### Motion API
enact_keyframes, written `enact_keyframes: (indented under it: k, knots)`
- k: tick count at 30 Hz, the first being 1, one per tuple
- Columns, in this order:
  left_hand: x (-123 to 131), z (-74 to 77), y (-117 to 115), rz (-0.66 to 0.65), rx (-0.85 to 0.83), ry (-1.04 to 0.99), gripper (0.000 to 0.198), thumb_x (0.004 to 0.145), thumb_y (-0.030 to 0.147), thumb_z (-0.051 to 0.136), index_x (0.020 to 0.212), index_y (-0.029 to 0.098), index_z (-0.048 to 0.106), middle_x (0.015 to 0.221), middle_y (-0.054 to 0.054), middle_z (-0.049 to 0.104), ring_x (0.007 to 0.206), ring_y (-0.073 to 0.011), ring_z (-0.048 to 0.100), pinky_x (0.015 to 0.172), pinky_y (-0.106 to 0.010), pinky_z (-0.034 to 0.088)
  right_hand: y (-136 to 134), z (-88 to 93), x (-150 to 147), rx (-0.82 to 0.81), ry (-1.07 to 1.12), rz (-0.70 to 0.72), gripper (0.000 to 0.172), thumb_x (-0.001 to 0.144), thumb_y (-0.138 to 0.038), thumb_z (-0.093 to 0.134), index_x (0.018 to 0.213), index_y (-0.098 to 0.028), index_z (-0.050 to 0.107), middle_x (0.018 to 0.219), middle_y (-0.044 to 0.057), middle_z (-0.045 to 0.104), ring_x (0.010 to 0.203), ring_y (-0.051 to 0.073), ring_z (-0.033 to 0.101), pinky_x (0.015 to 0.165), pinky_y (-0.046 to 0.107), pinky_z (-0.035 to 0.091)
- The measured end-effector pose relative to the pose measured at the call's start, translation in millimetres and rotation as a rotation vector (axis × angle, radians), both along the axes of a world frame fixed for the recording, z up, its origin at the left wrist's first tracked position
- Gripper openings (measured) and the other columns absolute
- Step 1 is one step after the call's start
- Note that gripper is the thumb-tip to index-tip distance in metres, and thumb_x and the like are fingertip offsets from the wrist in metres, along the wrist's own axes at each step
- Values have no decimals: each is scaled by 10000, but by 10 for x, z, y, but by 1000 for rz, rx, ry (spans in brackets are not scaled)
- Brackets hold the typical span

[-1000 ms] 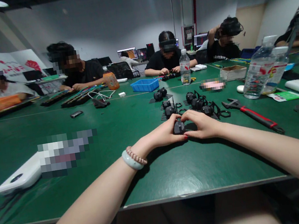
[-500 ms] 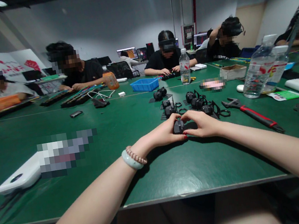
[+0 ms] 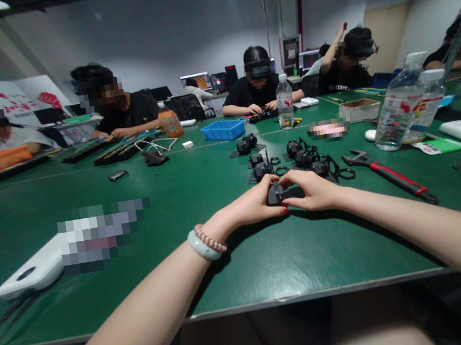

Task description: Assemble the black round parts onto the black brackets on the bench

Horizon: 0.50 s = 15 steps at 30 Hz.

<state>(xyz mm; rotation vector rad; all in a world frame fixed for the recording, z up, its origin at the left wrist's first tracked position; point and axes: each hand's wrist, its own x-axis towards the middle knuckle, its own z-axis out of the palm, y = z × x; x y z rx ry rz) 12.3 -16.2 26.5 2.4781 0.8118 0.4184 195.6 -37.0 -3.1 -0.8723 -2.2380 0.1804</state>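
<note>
Between my two hands, low over the green table point(image 3: 229, 277), is a small black plastic part point(image 3: 276, 194) with a blocky left end. My left hand point(image 3: 261, 199) is closed on its left side, thumb at the front edge. Curled around the right side, my right hand point(image 3: 314, 189) has its thumb near the left thumb. The fingers behind the part are partly hidden. Just beyond my hands lie several similar black fittings with rings and brackets point(image 3: 297, 153). An adjustable wrench point(image 3: 392, 176) with a red and black handle rests to the right of them.
Clear plastic bottles point(image 3: 397, 105) stand at the right, behind a green and white packet point(image 3: 440, 147). A blue tray point(image 3: 223, 131) and another bottle point(image 3: 286, 108) are farther back. A white device point(image 3: 31, 271) with a cord lies at left. Several people sit across the table.
My hands and the black part hold almost the same place. Across the table at the right, a person's raised arm has gone up higher.
</note>
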Motion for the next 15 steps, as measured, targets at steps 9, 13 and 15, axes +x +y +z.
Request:
enact_keyframes:
  k: [9,13,15]
  knots:
    - [-5,-4,-1,-3,10,8,559,602,391,580,1065,177,351,920,-48,506,783,-178,507,655,-269,394,-1,-8,-4,6,-20,-13,320,666,-296,557,939,-146,480,894,79,541,817,174,522,719,321,428]
    - [-8,0,-4,-4,15,4,562,597,386,586,1065,176,353,925,-50,507,788,-181,508,662,-272,394,-3,-7,-6,11,-30,-13,328,674,-302,548,951,-143,474,901,83,536,824,174,517,728,320,424]
    - [-9,0,-3,-9,19,1,559,601,386,584,1065,175,354,924,-50,508,784,-179,508,658,-269,394,-3,-9,-8,15,-33,-16,331,676,-301,545,956,-141,470,904,85,533,828,174,514,730,317,422]
